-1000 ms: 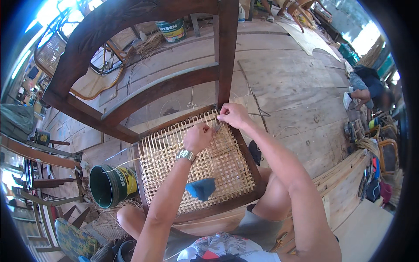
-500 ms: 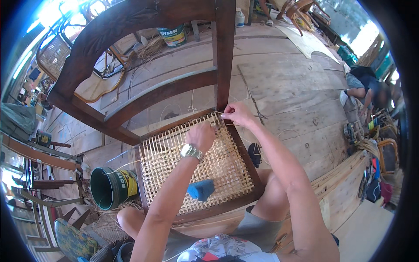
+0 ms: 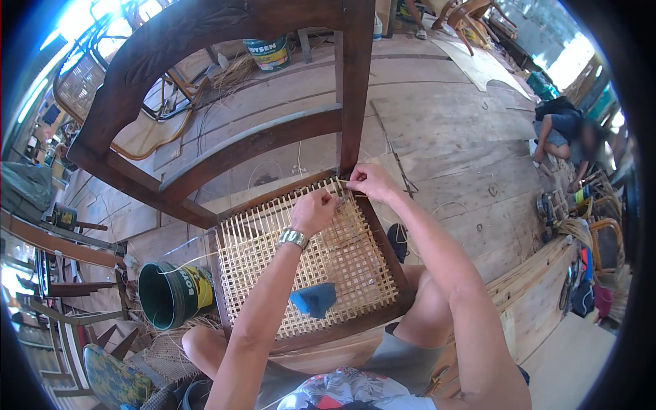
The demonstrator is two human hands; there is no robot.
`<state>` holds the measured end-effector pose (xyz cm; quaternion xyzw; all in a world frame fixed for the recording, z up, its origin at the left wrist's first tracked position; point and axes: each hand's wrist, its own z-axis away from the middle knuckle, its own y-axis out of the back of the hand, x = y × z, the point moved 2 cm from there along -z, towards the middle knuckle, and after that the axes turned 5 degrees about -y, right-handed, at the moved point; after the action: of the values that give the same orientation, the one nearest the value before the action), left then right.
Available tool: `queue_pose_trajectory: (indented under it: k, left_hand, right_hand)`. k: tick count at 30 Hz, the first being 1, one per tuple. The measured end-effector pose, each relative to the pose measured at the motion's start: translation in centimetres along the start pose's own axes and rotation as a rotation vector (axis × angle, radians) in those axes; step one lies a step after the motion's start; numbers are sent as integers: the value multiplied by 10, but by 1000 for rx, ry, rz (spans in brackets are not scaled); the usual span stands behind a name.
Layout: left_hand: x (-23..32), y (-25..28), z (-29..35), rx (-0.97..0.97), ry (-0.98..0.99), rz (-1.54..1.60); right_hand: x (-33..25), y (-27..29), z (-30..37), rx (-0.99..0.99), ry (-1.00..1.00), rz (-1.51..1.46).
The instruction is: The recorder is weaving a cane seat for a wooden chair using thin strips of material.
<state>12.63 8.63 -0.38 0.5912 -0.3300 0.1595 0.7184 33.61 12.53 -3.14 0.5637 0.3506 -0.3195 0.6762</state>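
Observation:
A dark wooden chair [image 3: 352, 89] stands before me, its seat [image 3: 273, 256] woven with pale cane in an open grid. At the seat's far right corner, my right hand [image 3: 374, 183] pinches a thin cane strand [image 3: 343, 181] between thumb and forefinger. Just left of it, over the far part of the weave, my left hand [image 3: 314, 210] is closed, with thumb and forefinger together; what they grip is too small to make out. A metal watch [image 3: 294, 238] is on my left wrist. A blue foam-like piece [image 3: 314, 301] lies on the near part of the weave.
Left of the seat, a dark green bucket [image 3: 167, 294] lies tipped, a cane strand running from it to the seat. Another bucket [image 3: 268, 55] stands behind the chair. Chair frames crowd the left. Long planks [image 3: 526, 301] lie at right, where another person [image 3: 564, 133] crouches.
My left hand has rolled a little, so its thumb and forefinger now show. The right hand stays at the corner, barely lower. The person at right has shifted posture.

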Motion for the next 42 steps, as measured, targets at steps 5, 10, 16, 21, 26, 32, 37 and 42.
queue_pose_trajectory:
  k: [5,10,16,21,26,32,37,42]
  left_hand:
    - [-3,-3,2,83,-22,-9]
    - [3,-2,7,102,2,-42]
    - [22,4,-1,-10,44,-176]
    - [18,7,-4,-64,-24,-185]
    - [22,3,-5,-88,-122,-301]
    - [21,-1,0,-58,-118,-311]
    - [27,3,3,-50,-106,-250]
    - [27,11,5,-70,-64,-200]
  right_hand:
    - [-7,1,6,20,37,34]
    - [-12,2,13,69,124,103]
    - [-12,24,9,-111,-27,-4]
    - [-7,39,15,-175,77,158]
    - [-3,38,16,-173,68,271]
    - [-14,32,17,-157,21,306]
    - [-16,8,17,-138,46,344]
    - [-18,25,17,-196,-17,369]
